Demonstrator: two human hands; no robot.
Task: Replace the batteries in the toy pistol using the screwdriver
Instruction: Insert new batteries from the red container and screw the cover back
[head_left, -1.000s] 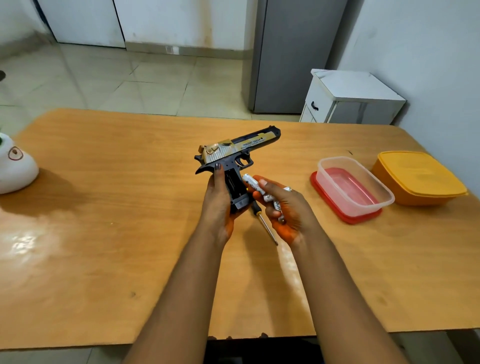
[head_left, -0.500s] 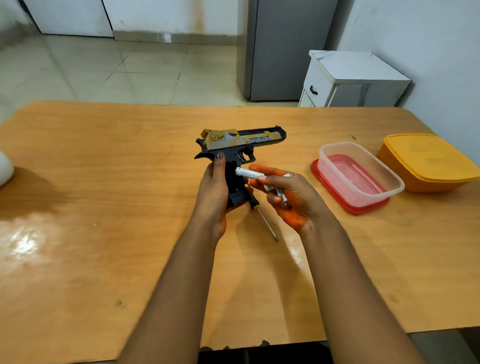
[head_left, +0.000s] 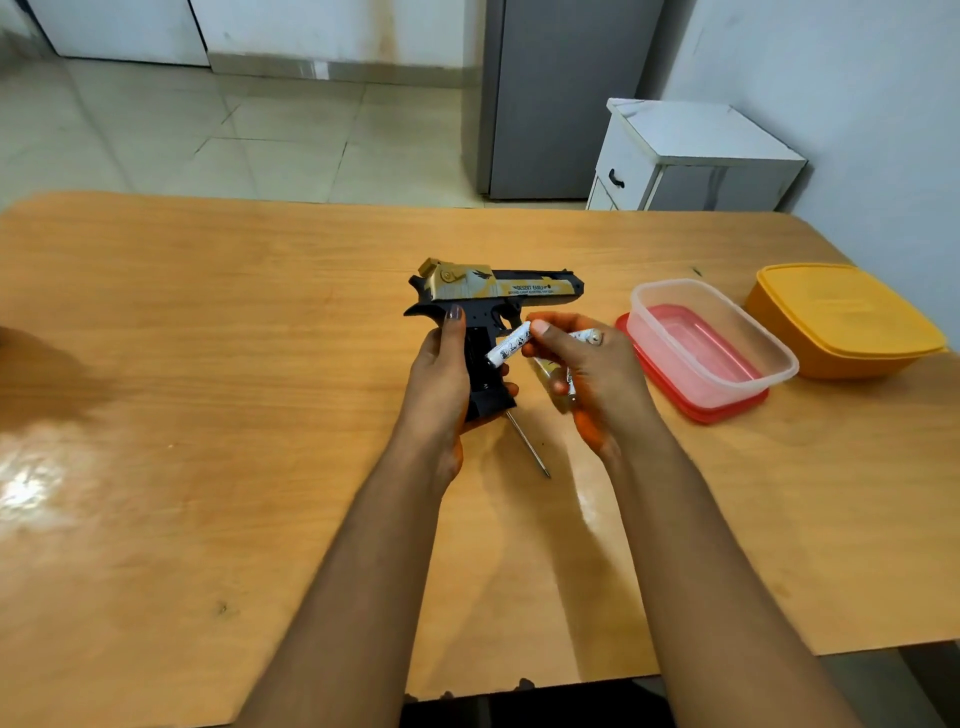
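The left hand (head_left: 441, 374) grips the toy pistol (head_left: 493, 306) by its handle, muzzle toward three o'clock, held above the middle of the wooden surface (head_left: 208, 415). The right hand (head_left: 587, 374) pinches one white battery (head_left: 509, 347) at the grip's side, with other batteries (head_left: 589, 338) tucked in its curled fingers. The screwdriver (head_left: 530, 447) lies at six o'clock beneath. Likely risks: juggling several cells could drop one, or it may seat with reversed polarity.

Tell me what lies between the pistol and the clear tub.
In the head view, the right hand fills that stretch, holding white batteries beside the pistol, short of the clear tub.
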